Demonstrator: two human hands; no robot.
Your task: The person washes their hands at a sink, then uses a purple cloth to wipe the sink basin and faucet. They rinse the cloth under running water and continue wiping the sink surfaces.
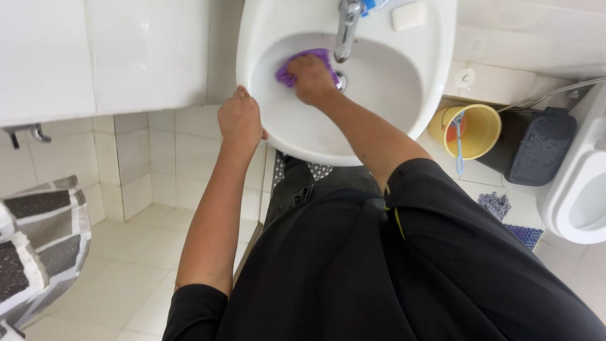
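Note:
A white wash basin fills the top middle of the head view. My right hand is inside the bowl, pressing a purple cloth against the back wall just left of the drain. A chrome tap hangs right beside that hand. My left hand grips the basin's left rim, fingers curled over the edge. Part of the cloth is hidden under my right hand.
A white soap bar lies on the basin ledge. Right of the basin stand a yellow bucket, a dark bin and a white toilet. A grey patterned curtain hangs at the left over the tiled floor.

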